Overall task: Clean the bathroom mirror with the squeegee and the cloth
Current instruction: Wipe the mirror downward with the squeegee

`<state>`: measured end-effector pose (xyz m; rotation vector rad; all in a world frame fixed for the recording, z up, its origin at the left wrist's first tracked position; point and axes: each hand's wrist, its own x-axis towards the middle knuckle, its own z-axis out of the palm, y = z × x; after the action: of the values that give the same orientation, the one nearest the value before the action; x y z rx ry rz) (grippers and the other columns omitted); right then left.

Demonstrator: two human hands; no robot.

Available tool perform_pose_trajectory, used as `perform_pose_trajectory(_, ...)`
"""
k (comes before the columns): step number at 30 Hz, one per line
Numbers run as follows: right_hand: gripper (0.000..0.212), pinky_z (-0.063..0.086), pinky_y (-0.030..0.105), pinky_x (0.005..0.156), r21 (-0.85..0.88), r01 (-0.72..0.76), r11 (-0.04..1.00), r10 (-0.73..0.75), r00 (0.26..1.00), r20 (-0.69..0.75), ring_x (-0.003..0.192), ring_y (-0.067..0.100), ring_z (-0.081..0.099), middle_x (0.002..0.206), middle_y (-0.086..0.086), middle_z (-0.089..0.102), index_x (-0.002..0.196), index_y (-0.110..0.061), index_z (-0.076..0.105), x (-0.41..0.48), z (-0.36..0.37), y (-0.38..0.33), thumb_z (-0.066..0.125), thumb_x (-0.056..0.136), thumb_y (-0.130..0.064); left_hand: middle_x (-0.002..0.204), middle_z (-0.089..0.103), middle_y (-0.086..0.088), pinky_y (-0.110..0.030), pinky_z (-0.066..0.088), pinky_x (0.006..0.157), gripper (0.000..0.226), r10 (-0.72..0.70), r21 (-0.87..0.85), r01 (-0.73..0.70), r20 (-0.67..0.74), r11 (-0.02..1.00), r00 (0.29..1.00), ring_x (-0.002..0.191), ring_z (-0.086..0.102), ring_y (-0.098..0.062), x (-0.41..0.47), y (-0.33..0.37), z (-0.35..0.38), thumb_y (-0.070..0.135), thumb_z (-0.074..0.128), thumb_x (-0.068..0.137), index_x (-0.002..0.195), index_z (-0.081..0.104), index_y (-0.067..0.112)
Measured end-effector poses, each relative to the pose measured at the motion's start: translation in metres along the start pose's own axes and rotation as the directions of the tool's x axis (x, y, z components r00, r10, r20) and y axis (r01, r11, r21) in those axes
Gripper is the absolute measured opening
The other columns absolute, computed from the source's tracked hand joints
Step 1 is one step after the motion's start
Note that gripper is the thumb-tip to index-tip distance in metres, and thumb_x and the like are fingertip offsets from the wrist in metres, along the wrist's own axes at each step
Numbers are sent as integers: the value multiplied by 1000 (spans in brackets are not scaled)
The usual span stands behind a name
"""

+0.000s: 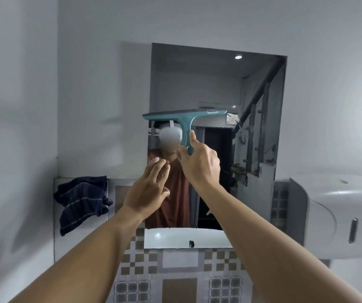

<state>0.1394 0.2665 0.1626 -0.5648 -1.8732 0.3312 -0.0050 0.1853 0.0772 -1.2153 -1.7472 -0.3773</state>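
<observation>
teal t-shaped squeegee [184, 119] in right hand [199, 162] (smooth plastic)

A dark plaid cloth [82, 201] hangs draped over the tiled ledge [81, 178] left of the mirror [197, 84].

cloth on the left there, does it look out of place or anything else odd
The dark checked cloth hangs crumpled over the ledge left of the mirror, out of both hands. The right hand grips the squeegee; the left hand is empty. Nothing looks spilled or damaged.
</observation>
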Motion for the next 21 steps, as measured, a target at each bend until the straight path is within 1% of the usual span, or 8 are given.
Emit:
perform_pose_trajectory(4, 52, 58, 40, 66, -134, 79, 988, -76, 997, 25, 82, 24, 67, 99, 0, 69, 149, -34, 42, 3, -21, 14, 51, 100, -48, 139, 56, -18, -37, 56, 94, 83, 13, 20, -12, -51, 1000, 999, 136, 50, -33, -1, 2, 0, 35, 90, 70, 138, 57, -1)
perform_pose_trajectory(9, 50, 55, 38, 71, -262, 190, 946, -169, 981, 98, 89, 26, 65, 108, 0, 66, 150, -38, 40, 9, -44, 31, 48, 101, -44, 128, 61, -16, -37, 55, 98, 73, 15, 12, -14, -126, 1000, 992, 127, 55, -32, -6, 2, 6, 31, 89, 71, 130, 63, -2)
perform_pose_trajectory(11, 49, 55, 38, 72, -308, 221, 925, -189, 973, 132, 87, 25, 65, 105, 0, 63, 149, -38, 41, 14, -55, 37, 48, 101, -40, 125, 61, -14, -37, 55, 101, 66, -5, -20, 2, -150, 1000, 989, 125, 56, -30, -9, 3, 8, 28, 89, 73, 127, 66, -1)
perform_pose_trajectory(14, 47, 54, 38, 72, -376, 255, 891, -206, 964, 168, 85, 25, 64, 99, -4, 56, 148, -35, 45, 20, -68, 43, 47, 102, -39, 121, 63, -13, -35, 50, 104, 55, -10, -42, 3, -182, 999, 983, 122, 57, -30, -11, 4, 11, 25, 90, 71, 117, 70, 3)
perform_pose_trajectory(16, 47, 53, 37, 72, -404, 275, 872, -214, 958, 191, 86, 26, 64, 104, -3, 59, 149, -34, 45, 22, -72, 47, 45, 102, -40, 122, 62, -13, -35, 50, 103, 53, -18, -63, 7, -179, 998, 984, 122, 57, -30, -12, 3, 12, 26, 91, 70, 113, 70, 3)
perform_pose_trajectory(19, 47, 53, 37, 71, -441, 305, 844, -236, 950, 205, 85, 26, 65, 112, 0, 61, 149, -33, 45, 26, -75, 52, 43, 103, -41, 128, 60, -13, -36, 54, 100, 57, -35, -77, 24, -144, 997, 989, 125, 56, -29, -12, 1, 12, 29, 88, 73, 120, 67, 4)
perform_pose_trajectory(21, 48, 54, 37, 72, -463, 327, 824, -249, 943, 222, 85, 26, 64, 112, 0, 60, 151, -38, 39, 28, -78, 54, 42, 103, -41, 134, 57, -12, -36, 56, 100, 63, -41, -75, 32, -122, 997, 992, 130, 53, -28, -11, 1, 12, 32, 84, 78, 131, 63, 4)
